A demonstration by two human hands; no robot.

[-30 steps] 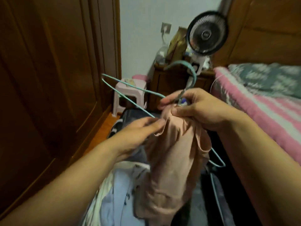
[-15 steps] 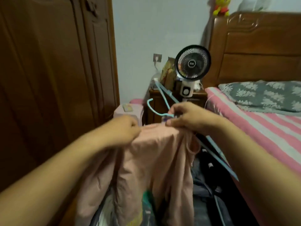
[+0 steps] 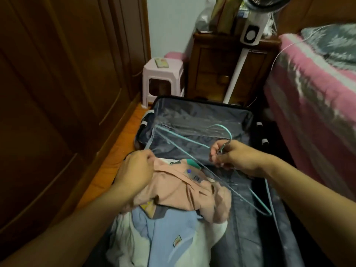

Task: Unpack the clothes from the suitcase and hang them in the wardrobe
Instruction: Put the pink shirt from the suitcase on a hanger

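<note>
An open dark suitcase (image 3: pixel 202 116) lies on the floor between the wardrobe (image 3: pixel 57 83) and the bed. A crumpled pink garment (image 3: pixel 185 193) rests on top of the clothes in its near half, above a light blue garment (image 3: pixel 169 234). My left hand (image 3: pixel 134 174) grips the pink garment at its left edge. My right hand (image 3: pixel 231 157) pinches the neck of a light teal wire hanger (image 3: pixel 183 139), which slants across the suitcase above the pink garment. The wardrobe doors look closed.
A pink plastic stool (image 3: pixel 163 78) stands beyond the suitcase beside a wooden nightstand (image 3: pixel 217 70) carrying a white fan (image 3: pixel 252 33). The bed (image 3: pixel 312 97) with a pink striped cover lines the right side. A narrow strip of orange floor (image 3: pixel 115 151) runs along the wardrobe.
The view has dropped from the room to the suitcase. The pink garment, held up on the hanger before, now lies on the clothes in the suitcase, with the hanger mostly clear of it.
</note>
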